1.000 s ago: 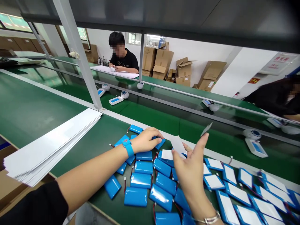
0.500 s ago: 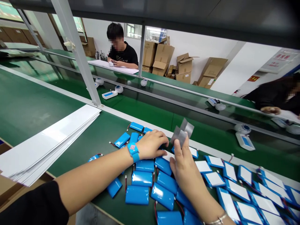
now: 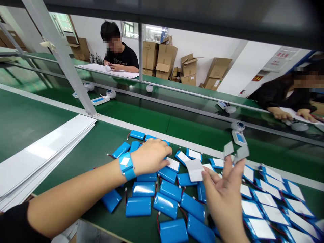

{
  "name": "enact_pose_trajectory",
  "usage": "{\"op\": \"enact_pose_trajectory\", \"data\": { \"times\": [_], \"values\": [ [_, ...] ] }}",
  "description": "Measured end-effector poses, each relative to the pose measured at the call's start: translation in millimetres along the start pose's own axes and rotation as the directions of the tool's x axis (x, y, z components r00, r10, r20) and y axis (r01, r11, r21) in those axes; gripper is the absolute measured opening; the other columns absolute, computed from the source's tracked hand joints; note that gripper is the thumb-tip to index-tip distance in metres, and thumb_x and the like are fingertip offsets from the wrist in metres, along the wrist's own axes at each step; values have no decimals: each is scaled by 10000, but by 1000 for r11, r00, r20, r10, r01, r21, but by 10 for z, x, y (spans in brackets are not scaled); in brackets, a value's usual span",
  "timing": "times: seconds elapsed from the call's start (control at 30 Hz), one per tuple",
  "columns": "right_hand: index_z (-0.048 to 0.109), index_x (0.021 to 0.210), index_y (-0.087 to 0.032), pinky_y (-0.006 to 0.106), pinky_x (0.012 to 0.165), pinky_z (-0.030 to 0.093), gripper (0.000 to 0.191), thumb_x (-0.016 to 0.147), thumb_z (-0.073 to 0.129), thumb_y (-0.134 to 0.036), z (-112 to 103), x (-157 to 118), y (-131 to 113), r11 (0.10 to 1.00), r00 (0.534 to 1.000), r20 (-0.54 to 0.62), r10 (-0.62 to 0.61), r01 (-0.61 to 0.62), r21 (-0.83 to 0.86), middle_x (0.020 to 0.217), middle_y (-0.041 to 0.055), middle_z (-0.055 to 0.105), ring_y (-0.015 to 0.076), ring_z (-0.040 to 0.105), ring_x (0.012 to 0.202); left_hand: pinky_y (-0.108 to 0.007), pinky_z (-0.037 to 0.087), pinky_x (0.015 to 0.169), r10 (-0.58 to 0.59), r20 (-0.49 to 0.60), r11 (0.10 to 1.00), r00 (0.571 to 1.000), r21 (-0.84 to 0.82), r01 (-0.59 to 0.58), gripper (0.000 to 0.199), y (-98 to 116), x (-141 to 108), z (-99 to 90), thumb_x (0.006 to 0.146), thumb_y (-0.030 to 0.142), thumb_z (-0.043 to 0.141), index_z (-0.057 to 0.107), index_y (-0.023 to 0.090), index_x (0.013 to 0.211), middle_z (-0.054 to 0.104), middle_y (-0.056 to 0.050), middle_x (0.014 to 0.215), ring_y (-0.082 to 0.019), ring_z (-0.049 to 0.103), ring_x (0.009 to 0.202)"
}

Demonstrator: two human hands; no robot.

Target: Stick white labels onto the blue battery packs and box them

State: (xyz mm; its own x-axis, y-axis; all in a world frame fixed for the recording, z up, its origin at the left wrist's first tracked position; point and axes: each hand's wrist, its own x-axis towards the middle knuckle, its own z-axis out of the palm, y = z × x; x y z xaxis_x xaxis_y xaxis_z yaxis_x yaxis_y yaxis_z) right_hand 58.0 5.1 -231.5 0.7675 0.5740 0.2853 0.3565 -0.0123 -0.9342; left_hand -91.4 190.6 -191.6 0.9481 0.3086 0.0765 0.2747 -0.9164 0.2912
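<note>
My left hand [image 3: 153,156] rests on the blue battery packs, its thumb and fingers on a pack with a white pad [image 3: 173,164] on top. A blue band is round that wrist. To its right my right hand [image 3: 224,182] is raised, thumb and a finger pinching a pale grey sheet [image 3: 194,169]. Two more small grey pieces [image 3: 239,153] stick to its other fingertips. Plain blue packs [image 3: 138,206] with red and black wires lie below and between the hands. Packs with white pads [image 3: 261,227] spread out on the right.
Long white sheets [image 3: 48,148] are stacked at the left. A metal post [image 3: 62,57] stands beyond them. White devices [image 3: 238,132] sit on the green belt [image 3: 141,114]. Two people work across it, with cardboard boxes [image 3: 165,59] behind.
My right hand has moved right, away from my left hand, and its fingers have spread, with the grey pieces now apart. My left hand stays at the packs. The view has shifted right.
</note>
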Motion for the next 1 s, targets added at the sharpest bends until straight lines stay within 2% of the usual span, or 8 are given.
{"op": "enact_pose_trajectory", "data": {
  "times": [0.17, 0.43, 0.53, 0.67, 0.73, 0.8, 0.9, 1.0],
  "values": [
    [-82, 1573, -416, 442, 962, 539, 968, 921, 632, -383, 172, -153, 205, 1000, 999, 51, -7, 7, 9, 1672, 166, 39, 192, 690, 1000, -388, 449, 785, 114, 58, 990, 992, 80, -119, 151, 289, -137, -67, 981, 267, 545, 684, 212, 1002, 696, -43, 967, -256, 627, 941],
    [-87, 1591, -315, 320, 712, 625, 904, 964, 565, -334, 82, -154, 332, 963, 974, 185, -129, 167, -209, 1646, 242, 101, 238, 716, 1005, -425, 419, 721, 315, -26, 935, 949, 179, -305, 291, 443, -184, 474, 1002, 274, 487, 606, 195, 1256, 637, -62, 1063, -260, 542, 972],
    [119, 1605, -285, 552, 889, 587, 805, 949, 585, -321, -41, -59, 394, 889, 916, 317, -246, 344, -303, 1583, 217, 335, 358, 629, 1196, -435, 413, 700, 337, -30, 924, 941, 202, -324, 286, 481, -181, 494, 979, 265, 507, 623, 157, 1217, 630, -69, 1022, -262, 537, 950],
    [229, 1583, -325, 753, 951, 446, 774, 926, 637, -304, -332, 191, 350, 702, 874, 283, -396, 487, -520, 1637, 198, 192, 495, 361, 1405, -426, 431, 730, 358, -17, 921, 933, 168, -351, 270, 503, -146, 465, 930, 244, 545, 657, 114, 1139, 655, -91, 1087, -273, 550, 1021],
    [64, 1603, -339, 655, 837, 560, 889, 924, 638, -355, -493, 306, 284, 714, 909, 195, -370, 412, -566, 1622, 218, 231, 446, 588, 1216, -428, 446, 812, 408, -12, 906, 913, 125, -404, 247, 496, -103, 441, 917, 220, 538, 682, 105, 1082, 662, -90, 1194, -273, 548, 1106],
    [-57, 1590, -366, 525, 760, 619, 947, 926, 617, -400, -619, 376, 230, 848, 945, 200, -260, 322, -420, 1605, 196, 298, 294, 708, 932, -430, 442, 887, 425, 4, 902, 905, 78, -424, 229, 508, -61, 387, 877, 205, 558, 701, 116, 1032, 679, -71, 1216, -273, 551, 1134],
    [-97, 1571, -424, 350, 714, 623, 911, 956, 572, -363, -704, 391, 213, 956, 909, 388, -155, 237, -172, 1633, 154, 248, 144, 672, 783, -432, 436, 901, 329, 2, 944, 944, 0, -329, 285, 623, -39, 270, 788, 221, 609, 701, 161, 1052, 705, -53, 1112, -276, 569, 1064],
    [-90, 1568, -439, 295, 657, 597, 890, 968, 557, -328, -704, 355, 246, 971, 865, 487, -119, 204, -126, 1629, 145, 257, 119, 644, 761, -428, 435, 874, 234, -56, 968, 971, -78, -237, 323, 843, -73, 248, 778, 285, 616, 677, 191, 1081, 668, -59, 1065, -262, 556, 987]
  ]
}}
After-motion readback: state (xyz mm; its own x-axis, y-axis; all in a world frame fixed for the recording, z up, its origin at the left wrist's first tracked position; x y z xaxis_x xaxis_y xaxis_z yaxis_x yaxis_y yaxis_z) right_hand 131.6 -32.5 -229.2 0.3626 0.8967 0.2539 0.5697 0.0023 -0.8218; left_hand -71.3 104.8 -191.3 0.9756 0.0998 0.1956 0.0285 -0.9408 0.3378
